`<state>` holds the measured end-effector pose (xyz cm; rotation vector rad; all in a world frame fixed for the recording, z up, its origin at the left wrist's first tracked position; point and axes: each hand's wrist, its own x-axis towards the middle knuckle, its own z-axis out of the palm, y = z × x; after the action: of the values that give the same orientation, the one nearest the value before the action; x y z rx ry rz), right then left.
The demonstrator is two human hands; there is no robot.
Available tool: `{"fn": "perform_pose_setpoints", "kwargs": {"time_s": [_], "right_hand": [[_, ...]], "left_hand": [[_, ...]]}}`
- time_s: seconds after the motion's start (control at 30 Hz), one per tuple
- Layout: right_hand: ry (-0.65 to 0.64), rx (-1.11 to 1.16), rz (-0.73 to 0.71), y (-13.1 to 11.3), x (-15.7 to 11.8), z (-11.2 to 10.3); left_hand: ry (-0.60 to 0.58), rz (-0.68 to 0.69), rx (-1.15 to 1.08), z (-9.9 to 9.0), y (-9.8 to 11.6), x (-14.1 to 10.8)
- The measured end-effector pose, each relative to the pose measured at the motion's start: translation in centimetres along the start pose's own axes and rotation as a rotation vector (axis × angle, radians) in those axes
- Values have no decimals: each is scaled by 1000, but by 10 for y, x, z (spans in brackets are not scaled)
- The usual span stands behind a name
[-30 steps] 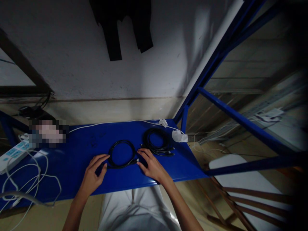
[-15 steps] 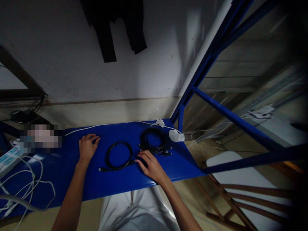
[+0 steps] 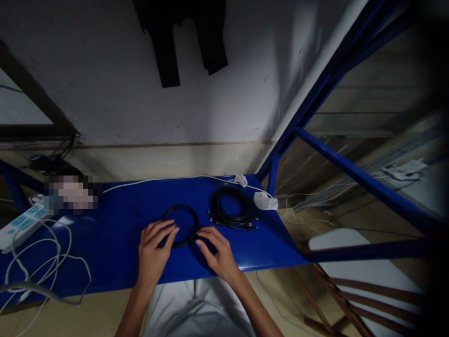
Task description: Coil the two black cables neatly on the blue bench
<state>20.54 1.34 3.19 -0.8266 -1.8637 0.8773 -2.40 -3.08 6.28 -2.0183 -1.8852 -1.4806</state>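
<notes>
A loosely coiled black cable (image 3: 195,218) lies on the blue tabletop in front of me. On its left side, my left hand (image 3: 153,248) is closed over the loop, thumb and fingers drawn together and hiding that part of the coil. Opposite, my right hand (image 3: 220,255) pinches the loop's right edge between thumb and fingertips. The cable's plug ends are hidden by my hands. Just beyond my right hand sits a thicker bundle of coiled black cables (image 3: 231,222), their plugs lying toward its near side.
A power strip (image 3: 24,227) and tangled white cords (image 3: 52,276) occupy the table's left end. A thin white cord (image 3: 150,179) runs along the back edge to white wrapped pieces (image 3: 265,201). Blue frame bars (image 3: 351,171) and a wooden chair (image 3: 375,290) stand at right.
My left hand has moved right, from bare tabletop onto the left side of the single coil. My right hand stays at its right edge. The view has shifted slightly.
</notes>
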Motion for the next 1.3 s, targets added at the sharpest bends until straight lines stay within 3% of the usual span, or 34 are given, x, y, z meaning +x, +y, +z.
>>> {"fn": "perform_pose_setpoints", "kwargs": {"time_s": [0.1,0.23,0.6,0.8,1.1,1.2,1.3], "right_hand": [[-9,158,78,-22,-1,21],[63,284,159,-36,1,35],[149,420,290,-23,0,45],[167,506,374,-15,-4,48],[71,518,349,-12,-11,46],[13,449,271,-18,-8,41],[-38,366,195,-23,-6,37]], "left_hand": [[-13,24,-50,9,22,-25],[-8,-24,-84,13,31,-43],[-61,-33,-145,16,28,-40],[-87,-214,-324,23,33,-44],[-115,-644,-660,21,24,-56],[-126,-699,-698,16,25,-52],[-153,-669,-685,11,24,-46]]}}
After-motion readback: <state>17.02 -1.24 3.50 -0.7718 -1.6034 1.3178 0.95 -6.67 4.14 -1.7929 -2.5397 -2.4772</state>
